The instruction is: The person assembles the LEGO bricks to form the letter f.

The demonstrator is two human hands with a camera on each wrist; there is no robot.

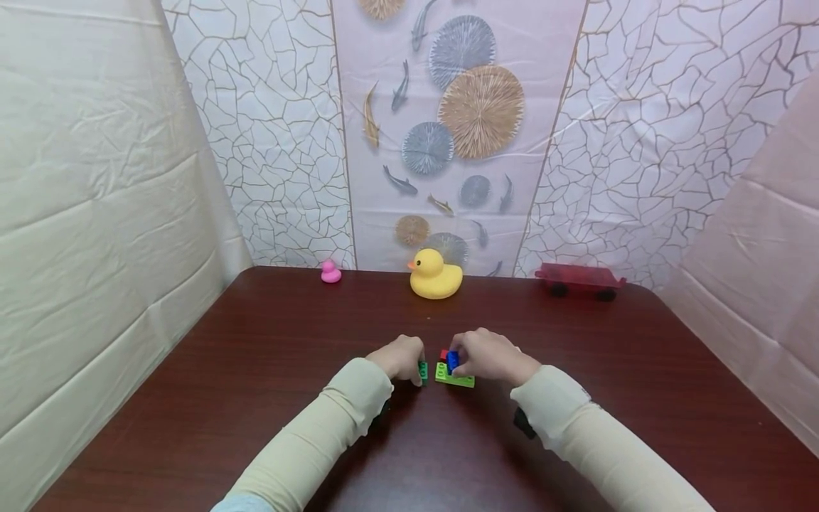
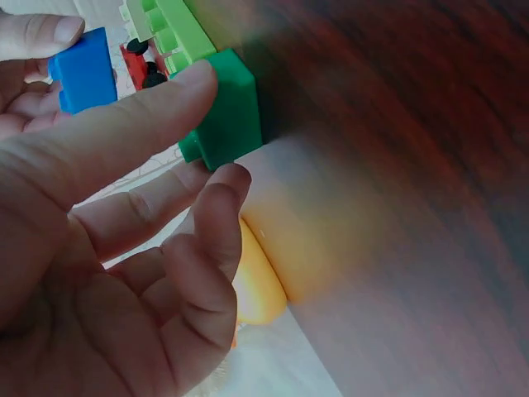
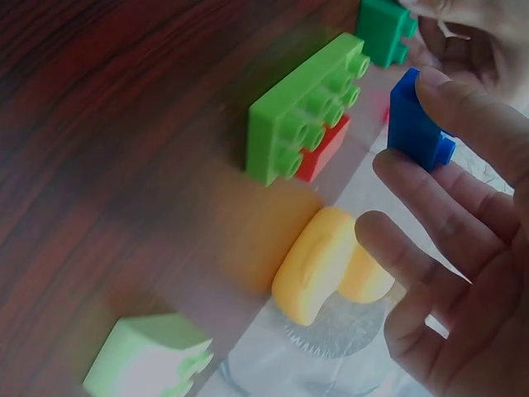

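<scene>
My left hand [image 1: 402, 358] pinches a dark green toy brick [image 2: 227, 112] between thumb and fingertips, low at the tabletop. Just to its right lies a longer lime green brick [image 3: 273, 141], studs up. A blue brick [image 3: 412, 124] is pinched between the thumb and fingers of my right hand [image 1: 489, 355]. It hangs over the lime brick in the head view and apart from it in the right wrist view. Behind the lime brick a red brick [image 3: 326, 153] shows in part. Another pale green brick [image 3: 145, 356] stands farther right, hidden behind my right hand in the head view.
At the back of the dark brown table [image 1: 288, 320] stand a small pink duck [image 1: 330, 272], a large yellow duck [image 1: 436, 276] and a see-through red wagon [image 1: 579, 276] with black wheels. Patterned cloth [image 1: 281, 142] hangs behind, and pale cloth drapes both sides.
</scene>
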